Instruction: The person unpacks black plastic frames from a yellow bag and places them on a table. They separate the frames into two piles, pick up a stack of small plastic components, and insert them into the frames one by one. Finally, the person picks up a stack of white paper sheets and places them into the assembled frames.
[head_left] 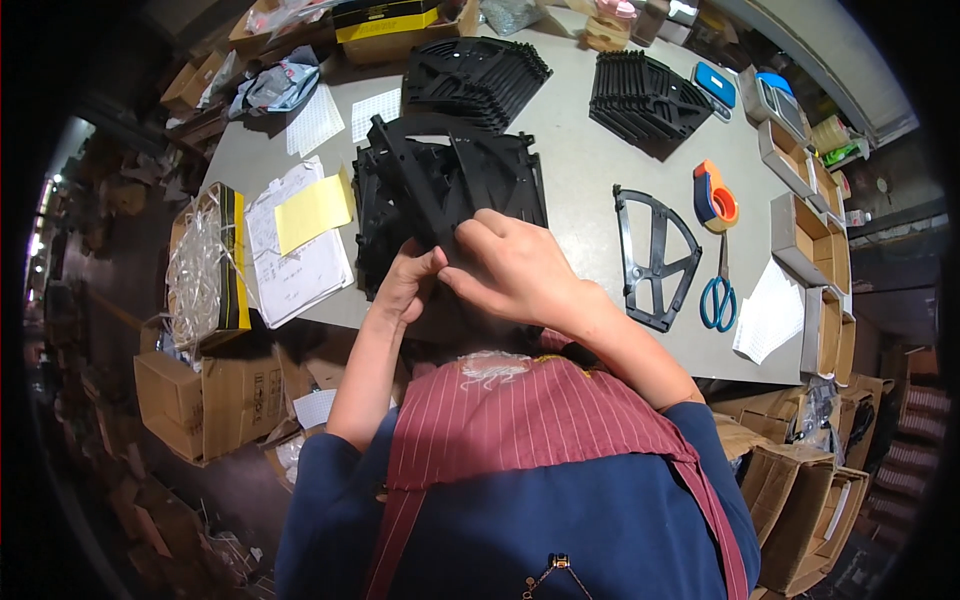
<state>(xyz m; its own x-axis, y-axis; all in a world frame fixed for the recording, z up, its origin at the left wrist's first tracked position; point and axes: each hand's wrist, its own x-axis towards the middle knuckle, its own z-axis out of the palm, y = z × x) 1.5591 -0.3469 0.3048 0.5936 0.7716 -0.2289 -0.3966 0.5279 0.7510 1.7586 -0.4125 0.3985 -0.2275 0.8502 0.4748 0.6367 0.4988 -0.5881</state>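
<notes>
A black plastic fan-shaped frame (pixel 425 185) is raised at a tilt in front of me, over more black parts at the table's near edge. My left hand (pixel 405 285) is closed round its lower end, thumb on top. Close beside it, my right hand (pixel 515 265) has its fingers curled in against the same frame. Its thumb and forefinger come near the left thumb; anything small between them is hidden. One separate black frame (pixel 658 258) lies flat to the right of my right hand.
Stacked black frames (pixel 475 80) and a second stack (pixel 650 100) stand at the back. An orange and blue tape dispenser (pixel 716 196) and teal-handled scissors (pixel 718 300) lie right, near open cardboard boxes (pixel 800 235). Papers (pixel 300 260) and a box of clear strips (pixel 205 265) are left.
</notes>
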